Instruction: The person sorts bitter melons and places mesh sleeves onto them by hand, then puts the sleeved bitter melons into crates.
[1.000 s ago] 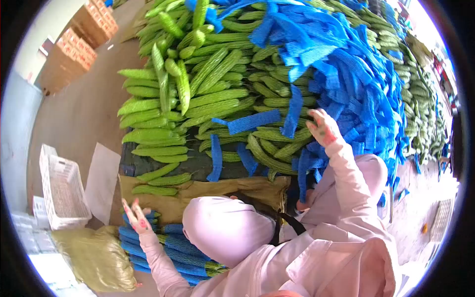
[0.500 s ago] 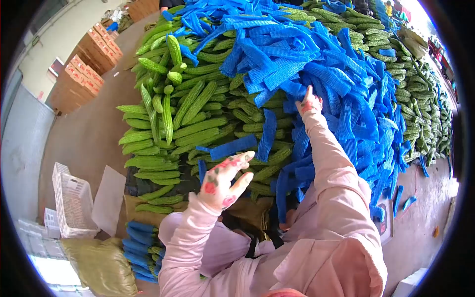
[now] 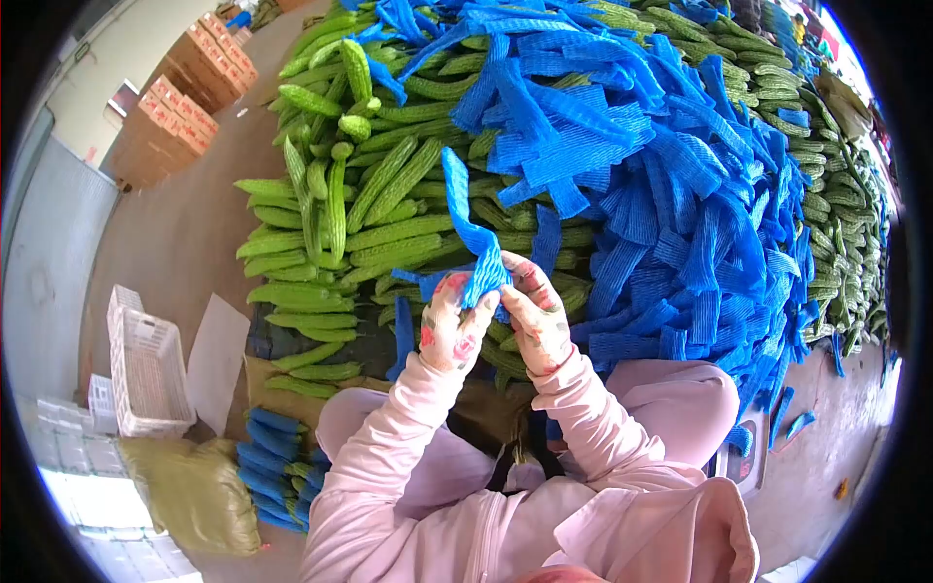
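The left hand (image 3: 450, 328) and right hand (image 3: 540, 325) come together, fingertips pinching the lower end of a blue netting sleeve (image 3: 470, 231) above the bitter melons (image 3: 408, 181) — probably light, limp and stretchy, best gripped by that end's rim.

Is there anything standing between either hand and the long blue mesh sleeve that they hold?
Nothing visible does: the left hand and the right hand both directly hold the long blue mesh sleeve at its nearer end.
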Available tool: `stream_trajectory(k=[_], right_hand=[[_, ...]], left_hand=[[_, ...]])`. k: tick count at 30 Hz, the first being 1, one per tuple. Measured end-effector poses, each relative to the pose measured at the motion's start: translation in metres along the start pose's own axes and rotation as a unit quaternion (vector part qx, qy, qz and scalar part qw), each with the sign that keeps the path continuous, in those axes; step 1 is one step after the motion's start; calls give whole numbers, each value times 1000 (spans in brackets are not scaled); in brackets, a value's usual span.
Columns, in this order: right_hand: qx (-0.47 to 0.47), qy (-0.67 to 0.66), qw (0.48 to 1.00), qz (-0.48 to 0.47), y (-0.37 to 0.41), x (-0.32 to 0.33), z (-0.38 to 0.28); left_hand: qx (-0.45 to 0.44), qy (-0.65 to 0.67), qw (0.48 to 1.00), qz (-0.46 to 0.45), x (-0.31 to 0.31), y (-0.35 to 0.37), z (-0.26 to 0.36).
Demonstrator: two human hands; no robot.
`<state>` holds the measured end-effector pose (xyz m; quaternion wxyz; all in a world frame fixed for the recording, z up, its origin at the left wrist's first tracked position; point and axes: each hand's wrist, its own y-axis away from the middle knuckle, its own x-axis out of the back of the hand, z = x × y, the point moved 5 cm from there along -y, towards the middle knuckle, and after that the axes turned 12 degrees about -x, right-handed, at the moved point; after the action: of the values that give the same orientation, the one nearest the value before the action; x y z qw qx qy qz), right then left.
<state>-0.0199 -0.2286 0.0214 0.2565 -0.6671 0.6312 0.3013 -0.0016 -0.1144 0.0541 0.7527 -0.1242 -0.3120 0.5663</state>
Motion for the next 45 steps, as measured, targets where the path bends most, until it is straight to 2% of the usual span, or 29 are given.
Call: stream_trajectory(k=[2, 3, 4, 5, 7, 9, 11, 14, 15, 17, 19, 21, 23, 24, 26, 28, 29, 31, 32, 33, 34, 35, 36, 37, 39, 41, 43, 44, 45], right_hand=[[-18, 9, 1000, 6, 4, 6, 1], [48, 318, 945, 56, 7, 10, -11], [110, 593, 792, 97, 11, 5, -17], [211, 643, 721, 147, 17, -6, -29], [295, 631, 702, 149, 23, -15, -32], [234, 535, 811, 36, 22, -12, -15], [14, 282, 959, -26, 23, -6, 14], [32, 337, 940, -46, 31, -16, 8], [-30, 301, 951, -66, 32, -17, 10], [-92, 264, 956, -84, 34, -13, 11], [-191, 234, 946, -114, 38, -8, 19], [-156, 181, 964, -114, 33, 14, 26], [-31, 26, 993, -107, 29, 32, 24], [-137, -110, 975, -134, 18, 37, 26], [-24, 60, 998, 17, 23, 47, 14], [84, 340, 922, 166, 28, 56, 7], [168, 510, 831, 148, 37, 28, -8], [62, 656, 747, 89, 36, 11, 10], [126, 602, 786, 56, 32, 23, 32], [66, 279, 957, -44, 23, 71, 71], [7, 209, 978, -27, 26, 52, 57], [-53, 137, 989, -9, 28, 31, 43], [-161, -124, 979, 34, 22, 47, 49], [-93, -119, 982, 111, 29, 34, 37], [19, 308, 933, 182, 29, 43, 18], [102, 425, 883, 170, 34, 34, 16], [57, 466, 873, 132, 37, 26, 31], [54, 469, 875, 110, 39, 21, 37], [4, 466, 880, 95, 41, 19, 45]], left_hand=[[31, 25, 999, 5, 0, 6, -6], [57, 49, 997, 8, 1, 9, -12], [33, 2, 999, 5, 2, 14, -23], [37, 1, 999, 8, 6, 16, -23], [105, 1, 993, -57, 6, 22, -26], [123, -50, 988, -82, 10, 28, -19], [78, 3, 995, -66, 11, 30, -13], [101, 175, 978, -52, 9, 40, -34], [105, 243, 964, -35, 8, 40, -33], [120, 220, 964, -87, 12, 39, -23], [251, 291, 913, -138, 11, 44, -17], [269, 308, 901, -143, 16, 42, -8], [274, 360, 874, -178, 23, 39, -1], [294, 342, 873, -184, 26, 39, -1], [314, 284, 889, -175, 38, 38, -5], [298, 203, 919, -161, 42, 35, -16], [158, 61, 976, -137, 38, 37, -34], [-91, -229, 967, -71, 17, 31, 16], [-183, -180, 961, -104, 3, 35, 43], [-273, -127, 944, -137, -10, 43, 64], [-282, -107, 941, -153, -19, 52, 65], [-289, -87, 938, -168, -25, 59, 62], [-292, -148, 931, -162, -24, 57, 57], [-248, -168, 940, -165, -22, 55, 43], [-161, -191, 957, -148, -15, 52, 21], [0, -257, 935, -246, -17, 54, -4], [27, -259, 935, -243, -17, 66, -45], [15, -21, 996, -80, -11, 52, -38], [125, -135, 971, -155, 2, 56, -41]])
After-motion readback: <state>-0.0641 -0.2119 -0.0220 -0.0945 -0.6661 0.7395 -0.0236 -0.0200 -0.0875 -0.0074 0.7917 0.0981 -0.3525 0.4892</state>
